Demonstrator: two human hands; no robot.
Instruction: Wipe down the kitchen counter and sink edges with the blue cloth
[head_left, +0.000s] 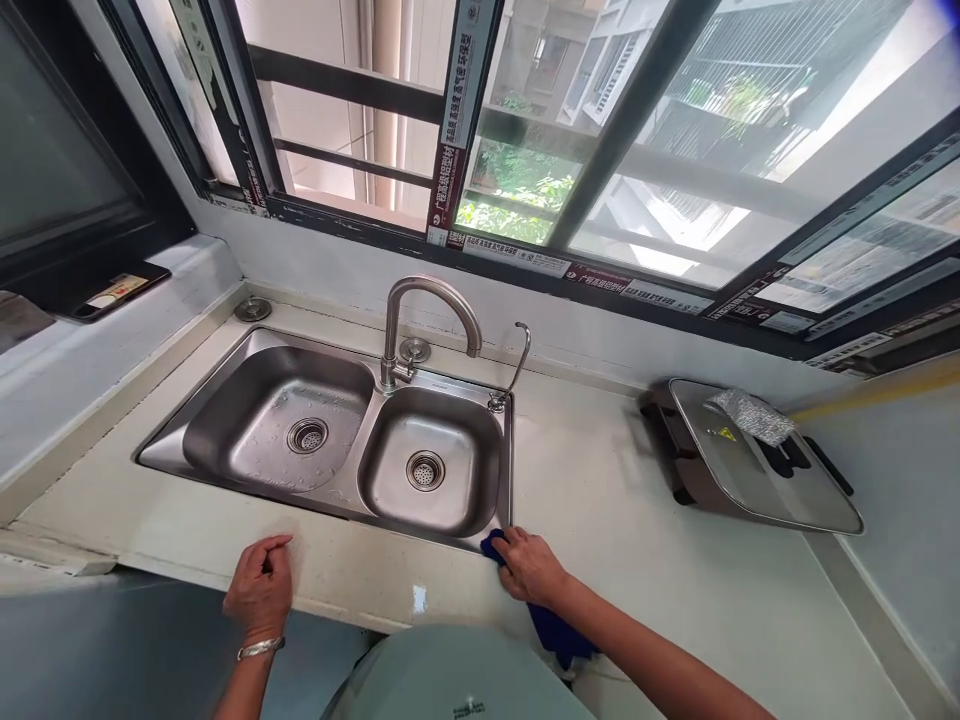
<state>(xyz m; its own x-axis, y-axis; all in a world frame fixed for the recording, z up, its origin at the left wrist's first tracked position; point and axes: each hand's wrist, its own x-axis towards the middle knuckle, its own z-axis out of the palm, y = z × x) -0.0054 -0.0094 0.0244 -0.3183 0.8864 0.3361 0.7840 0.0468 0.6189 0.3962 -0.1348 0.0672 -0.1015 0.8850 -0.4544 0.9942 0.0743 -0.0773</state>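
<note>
Shirt: pale green [457, 675], at the near edge, between the two arms.
Left hand: [259, 590] at the counter's front edge, fingers curled loosely inward; a silver bracelet [261, 648] circled the wrist.
Right hand: [534, 572] at the sink's front right corner, fingers bent and gripping a cloth.
Cloth: dark blue [555, 632]; one end showed at the fingertips on the sink corner, the rest hung below the wrist.
Counter: off-white [360, 560], with a pale patch [419, 599] near the front edge.
Sink: steel [341, 497], two bowls; drops of water were visible in the larger left bowl [255, 430].
Lidded appliance: [787, 490] on the right, a silver packet [754, 415] on its lid.
Tap: curved [391, 340], behind the bowls; its outlet pointed over the smaller right bowl [390, 465].
Thin spout: [527, 345] at the back right corner.
Window: dark-framed [450, 150], behind the sink; greenery [517, 195] was visible outside.
</note>
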